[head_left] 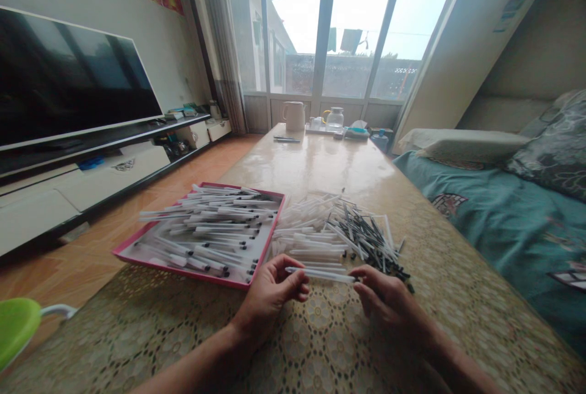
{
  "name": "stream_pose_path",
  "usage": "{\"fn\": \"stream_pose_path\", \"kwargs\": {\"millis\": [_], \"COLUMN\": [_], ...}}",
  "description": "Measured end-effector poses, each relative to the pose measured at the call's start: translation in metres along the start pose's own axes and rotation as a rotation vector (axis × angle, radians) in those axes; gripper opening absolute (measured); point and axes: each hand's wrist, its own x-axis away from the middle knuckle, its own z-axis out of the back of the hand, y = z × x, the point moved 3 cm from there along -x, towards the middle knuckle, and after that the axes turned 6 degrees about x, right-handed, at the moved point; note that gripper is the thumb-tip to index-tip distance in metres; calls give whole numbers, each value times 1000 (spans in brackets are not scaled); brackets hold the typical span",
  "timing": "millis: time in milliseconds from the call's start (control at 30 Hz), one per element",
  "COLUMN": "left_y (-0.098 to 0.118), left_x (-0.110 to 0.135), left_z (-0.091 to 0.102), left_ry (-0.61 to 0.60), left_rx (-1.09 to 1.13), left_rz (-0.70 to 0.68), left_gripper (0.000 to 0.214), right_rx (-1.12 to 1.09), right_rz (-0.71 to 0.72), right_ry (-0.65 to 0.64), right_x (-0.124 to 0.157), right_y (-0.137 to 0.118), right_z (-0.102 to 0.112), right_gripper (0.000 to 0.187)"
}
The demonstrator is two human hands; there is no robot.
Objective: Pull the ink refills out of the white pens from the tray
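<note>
My left hand and my right hand hold one white pen barrel level between them, each pinching an end just above the lace-covered table. Right behind the hands lies a heap of white pen barrels. A pile of thin dark refills lies to its right. A pink shallow tray to the left holds several assembled white pens with dark tips.
At the table's far end stand a white jug, a glass teapot and small items. A teal-covered sofa runs along the right. A television on a low cabinet is left. A green object sits at bottom left.
</note>
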Motion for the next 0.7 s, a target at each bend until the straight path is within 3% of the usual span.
{"fn": "stream_pose_path", "kwargs": {"millis": [367, 700], "left_y": [0, 1], "left_x": [0, -1], "left_z": [1, 3], "left_ry": [29, 11], "left_rx": [7, -17], "left_rz": [-12, -10], "left_gripper": [26, 24], "right_rx": [201, 122], "right_rz": [-71, 43], "right_ry": [163, 105], "right_x": [1, 1], "right_y": [6, -10], "right_z": [19, 10], "right_gripper": [21, 23]}}
